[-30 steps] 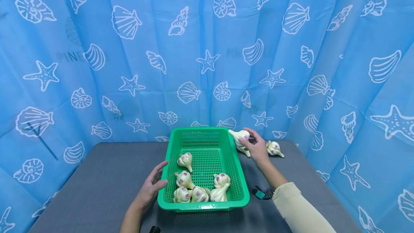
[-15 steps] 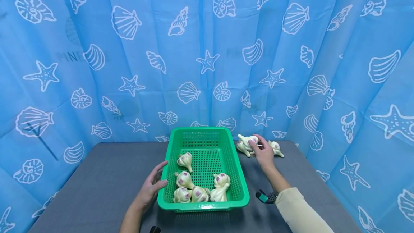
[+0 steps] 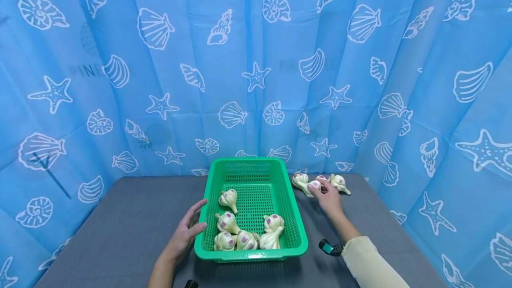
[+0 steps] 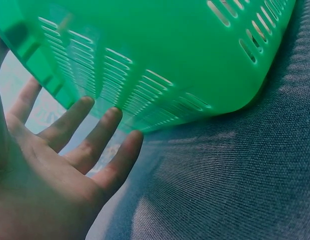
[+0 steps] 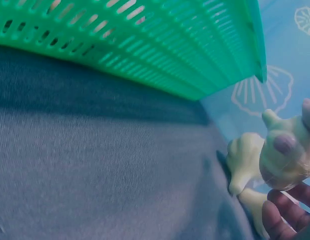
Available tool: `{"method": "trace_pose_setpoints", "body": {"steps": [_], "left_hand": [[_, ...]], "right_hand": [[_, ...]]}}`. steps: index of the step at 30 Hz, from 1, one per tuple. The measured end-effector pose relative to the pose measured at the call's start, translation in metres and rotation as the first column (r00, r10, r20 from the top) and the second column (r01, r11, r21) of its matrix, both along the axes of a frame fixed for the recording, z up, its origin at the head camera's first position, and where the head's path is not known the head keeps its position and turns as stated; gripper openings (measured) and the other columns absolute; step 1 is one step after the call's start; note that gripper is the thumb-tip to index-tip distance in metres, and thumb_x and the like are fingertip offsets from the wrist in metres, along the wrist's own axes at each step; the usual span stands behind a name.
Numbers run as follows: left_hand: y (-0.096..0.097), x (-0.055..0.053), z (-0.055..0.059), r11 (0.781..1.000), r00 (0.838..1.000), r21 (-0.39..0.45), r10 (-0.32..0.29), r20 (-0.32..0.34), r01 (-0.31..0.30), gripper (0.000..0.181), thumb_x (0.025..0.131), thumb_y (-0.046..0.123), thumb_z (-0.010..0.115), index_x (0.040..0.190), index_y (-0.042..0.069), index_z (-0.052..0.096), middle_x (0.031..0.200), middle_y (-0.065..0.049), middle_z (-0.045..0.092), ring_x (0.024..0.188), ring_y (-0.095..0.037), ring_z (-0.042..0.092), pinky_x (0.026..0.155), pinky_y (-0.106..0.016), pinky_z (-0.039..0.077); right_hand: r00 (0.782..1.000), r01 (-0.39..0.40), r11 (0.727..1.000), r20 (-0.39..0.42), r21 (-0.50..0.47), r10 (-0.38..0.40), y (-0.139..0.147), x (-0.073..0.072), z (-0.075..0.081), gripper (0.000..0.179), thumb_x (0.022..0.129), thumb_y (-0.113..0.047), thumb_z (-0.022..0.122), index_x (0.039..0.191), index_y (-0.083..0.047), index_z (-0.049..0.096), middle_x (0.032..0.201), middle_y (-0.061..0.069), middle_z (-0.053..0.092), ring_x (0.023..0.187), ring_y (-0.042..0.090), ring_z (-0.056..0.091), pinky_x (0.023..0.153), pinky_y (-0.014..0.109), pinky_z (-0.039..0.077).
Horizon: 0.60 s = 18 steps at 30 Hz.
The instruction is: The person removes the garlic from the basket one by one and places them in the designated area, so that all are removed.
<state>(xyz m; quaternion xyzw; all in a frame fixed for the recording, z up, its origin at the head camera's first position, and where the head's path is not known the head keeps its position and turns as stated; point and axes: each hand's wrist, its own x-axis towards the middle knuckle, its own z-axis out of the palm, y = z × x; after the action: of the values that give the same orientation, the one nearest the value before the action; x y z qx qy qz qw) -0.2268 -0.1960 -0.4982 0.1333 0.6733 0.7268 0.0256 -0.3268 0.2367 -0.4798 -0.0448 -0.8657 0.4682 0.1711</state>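
Note:
My right hand [image 3: 330, 200] pinches a garlic bulb [image 5: 284, 152], whitish with purple patches, low over the table right of the basket. Another garlic bulb [image 3: 299, 178] lies just left of it, and a further one [image 3: 340, 183] lies to the right, partly behind my fingers. On the left, my left hand [image 3: 185, 234] has its fingers stretched out against the side of the green plastic basket [image 3: 252, 254]; the fingertips [image 4: 113, 114] touch its slotted wall in the left wrist view. Several garlic bulbs [image 3: 247, 240] lie in the basket, mostly toward its near end.
A grey cloth-covered table [image 3: 132, 230] carries everything. Behind it and along both sides hangs a blue curtain [image 3: 256, 119] with white shell and starfish prints. A dark wrist strap [image 3: 331, 248] shows by my right sleeve [image 3: 370, 261].
My right hand has moved the garlic bulb away from the basket's right rim, rightward and down to the other bulbs. My left hand and the basket stay in place.

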Motion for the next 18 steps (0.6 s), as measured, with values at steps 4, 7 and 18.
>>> {"method": "trace_pose_setpoints", "body": {"steps": [4,7,18], "left_hand": [[0.000,0.000,0.000,1.000,1.000,-0.001,0.004,0.003,-0.004,0.059,0.098,0.009,0.050,0.153,0.012,0.027,0.148,-0.025,0.031,0.132,-0.041,0.035,0.092,-0.036,0.045],[0.000,0.000,0.000,1.000,1.000,0.001,0.002,-0.005,-0.002,0.059,0.099,0.009,0.049,0.153,0.011,0.027,0.148,-0.025,0.031,0.132,-0.041,0.035,0.092,-0.034,0.045],[0.001,0.000,0.001,1.000,1.000,0.009,-0.003,-0.002,0.003,0.059,0.098,0.009,0.050,0.153,0.011,0.027,0.148,-0.026,0.030,0.132,-0.043,0.034,0.091,-0.033,0.046]], "right_hand": [[1.000,-0.017,1.000,0.008,0.021,0.017,0.002,0.001,-0.006,0.052,0.088,-0.028,0.073,0.128,0.002,0.059,0.111,0.025,0.064,0.102,0.036,0.059,0.083,0.045,0.045],[0.999,-0.037,0.999,0.026,0.039,0.036,0.004,0.001,-0.010,0.052,0.088,-0.027,0.073,0.128,0.002,0.059,0.113,0.025,0.063,0.105,0.036,0.058,0.085,0.047,0.044],[0.996,-0.057,0.993,0.068,0.107,0.050,0.006,0.001,-0.020,0.054,0.085,-0.026,0.075,0.128,0.002,0.058,0.113,0.024,0.063,0.103,0.037,0.057,0.084,0.050,0.042]]}}
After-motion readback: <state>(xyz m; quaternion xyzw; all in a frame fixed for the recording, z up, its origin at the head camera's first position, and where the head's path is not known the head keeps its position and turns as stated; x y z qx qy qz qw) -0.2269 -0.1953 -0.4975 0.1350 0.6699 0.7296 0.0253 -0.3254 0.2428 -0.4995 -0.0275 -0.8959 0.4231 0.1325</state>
